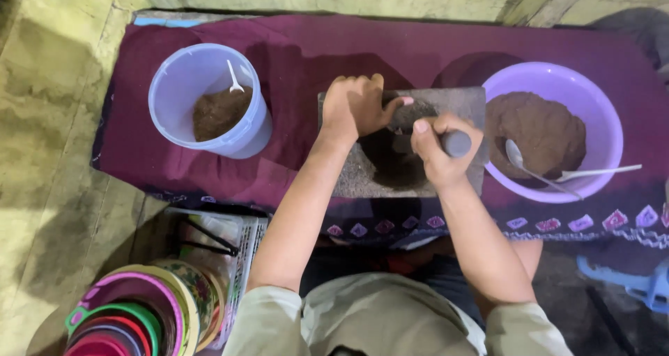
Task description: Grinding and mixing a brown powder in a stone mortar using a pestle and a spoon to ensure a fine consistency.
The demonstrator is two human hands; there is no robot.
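Head view: both hands grip one grey stone roller (446, 141), long axis left-right, on one grinding slab (362, 171). Left hand (355, 108) fingers curled shut; right hand (435, 154) fingers wrapped tight. Two tubs, three spoons.

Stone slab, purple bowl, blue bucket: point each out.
stone slab (348, 178), head view, bare lower-left corner.
purple bowl (605, 112), head view, inner right wall.
blue bucket (182, 73), head view, inner left wall.

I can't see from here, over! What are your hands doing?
Left hand and right hand both gripping stone roller. Roller on grinding slab, dark paste under it. Nothing blocking.
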